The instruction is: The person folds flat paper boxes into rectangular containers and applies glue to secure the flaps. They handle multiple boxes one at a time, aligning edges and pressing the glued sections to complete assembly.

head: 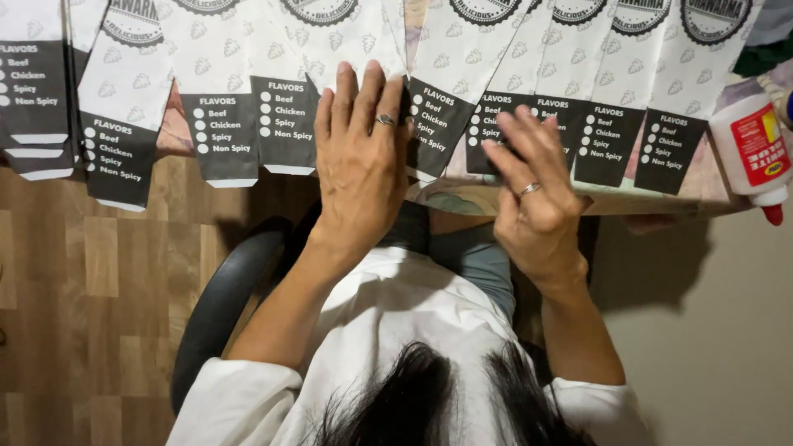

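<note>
Head view: both hands lie flat, fingers spread, on a row of white paper sleeves (462,74) with black label ends hanging over the table (710,194) edge. Left hand (359,157) and right hand (533,186) grip nothing. White glue bottle (752,149), red label, at the right edge.

A row of paper sleeves (223,124) overlaps along the table (710,194) edge before me. My left hand (359,161) lies on the middle ones, my right hand (533,194) just beside it. A glue bottle (753,153) lies at the far right.
</note>
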